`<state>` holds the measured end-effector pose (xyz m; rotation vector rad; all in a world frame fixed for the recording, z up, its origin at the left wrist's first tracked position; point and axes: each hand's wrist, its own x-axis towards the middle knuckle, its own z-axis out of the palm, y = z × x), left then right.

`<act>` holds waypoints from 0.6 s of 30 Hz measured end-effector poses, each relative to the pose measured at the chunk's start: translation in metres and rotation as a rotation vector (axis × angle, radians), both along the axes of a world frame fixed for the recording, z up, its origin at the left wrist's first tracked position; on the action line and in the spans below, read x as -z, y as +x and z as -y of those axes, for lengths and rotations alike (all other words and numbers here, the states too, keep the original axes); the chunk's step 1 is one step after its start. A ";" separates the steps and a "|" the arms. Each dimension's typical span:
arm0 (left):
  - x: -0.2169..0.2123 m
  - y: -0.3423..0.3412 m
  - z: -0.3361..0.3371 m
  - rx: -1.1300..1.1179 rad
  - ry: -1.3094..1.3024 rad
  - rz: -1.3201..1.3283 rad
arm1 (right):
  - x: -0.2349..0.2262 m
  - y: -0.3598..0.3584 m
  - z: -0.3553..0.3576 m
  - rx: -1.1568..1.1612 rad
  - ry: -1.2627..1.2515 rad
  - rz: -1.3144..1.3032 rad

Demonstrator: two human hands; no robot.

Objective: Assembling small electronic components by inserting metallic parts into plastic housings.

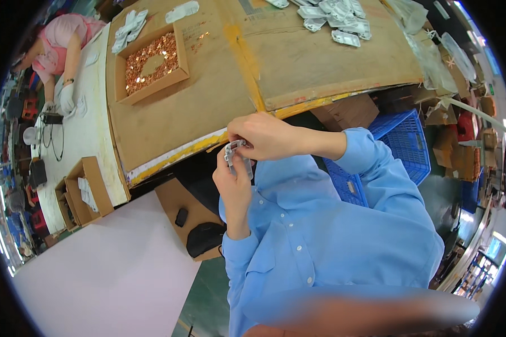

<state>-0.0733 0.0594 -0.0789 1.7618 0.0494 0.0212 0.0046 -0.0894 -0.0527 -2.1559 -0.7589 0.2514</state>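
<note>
In front of my chest, close to the table's near edge, my left hand (234, 190) is closed around a small whitish plastic housing (230, 153). My right hand (267, 135) reaches across from the right, its fingers bent and pinched together at the top of that housing. Whatever sits between the right fingertips is hidden. A cardboard tray (184, 72) of small copper-coloured metal pieces (138, 63) rests on the table ahead to the left. Several similar whitish housings (343, 16) lie piled at the far right.
Brown board covers the table (208, 106), with a yellow-taped front edge. More pale parts (130, 28) lie behind the tray. At the left, a person in pink (67, 39) works with gloved hands. Blue plastic crates (407, 143) stand below at the right; an open carton (90, 191) is at the left.
</note>
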 end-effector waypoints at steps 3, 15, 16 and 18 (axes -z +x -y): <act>0.009 0.001 -0.003 -0.015 -0.014 -0.017 | 0.001 0.003 -0.002 -0.032 0.072 -0.035; 0.017 0.025 -0.017 -0.117 -0.055 0.045 | 0.007 0.025 -0.012 0.053 0.272 -0.266; 0.021 0.028 -0.020 -0.104 -0.092 0.020 | 0.009 0.027 -0.014 0.048 0.265 -0.309; 0.023 0.039 -0.025 -0.029 -0.077 -0.007 | 0.014 0.034 -0.012 0.042 0.315 -0.420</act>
